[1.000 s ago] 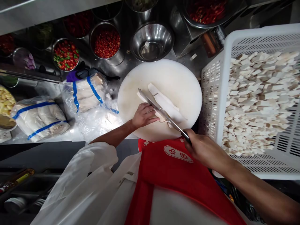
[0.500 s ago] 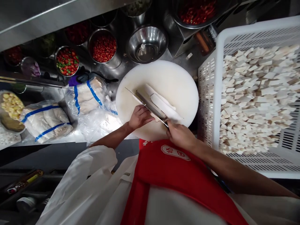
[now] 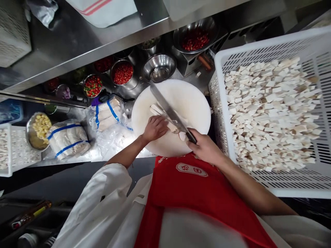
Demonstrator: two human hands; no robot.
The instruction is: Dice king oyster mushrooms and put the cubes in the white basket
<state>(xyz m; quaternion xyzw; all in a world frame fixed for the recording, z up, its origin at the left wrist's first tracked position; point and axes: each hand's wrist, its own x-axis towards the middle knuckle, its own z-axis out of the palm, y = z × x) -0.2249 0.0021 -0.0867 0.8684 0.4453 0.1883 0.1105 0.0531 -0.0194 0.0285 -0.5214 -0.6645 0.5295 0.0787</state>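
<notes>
My right hand (image 3: 204, 146) is wrapped round the dark handle of a long-bladed knife (image 3: 165, 106). The blade slants up and left over a round white cutting board (image 3: 196, 100). My left hand (image 3: 156, 128), fingers curled and pressed together, holds down a white mushroom piece (image 3: 172, 127) that lies beside the blade. A smaller cut piece (image 3: 182, 136) sits by the handle. Behind the blade, more white mushroom (image 3: 156, 109) shows, partly covered by the knife. My left fingertips are close to the blade; whether they touch it I cannot tell.
At right stands a white perforated basket (image 3: 219, 103) holding many cut mushroom chunks (image 3: 269, 113). Left of the board are plastic-wrapped mushroom packs (image 3: 68, 137). Behind it sit a steel bowl (image 3: 165, 63) and tins of chopped chillies (image 3: 122, 73). A metal shelf (image 3: 129, 38) overhangs the back.
The knife's blade has lifted and turned steeper, its handle moving slightly right. My left fingers have come down flatter on the mushroom, and a cut piece now shows by the handle. The view has shifted.
</notes>
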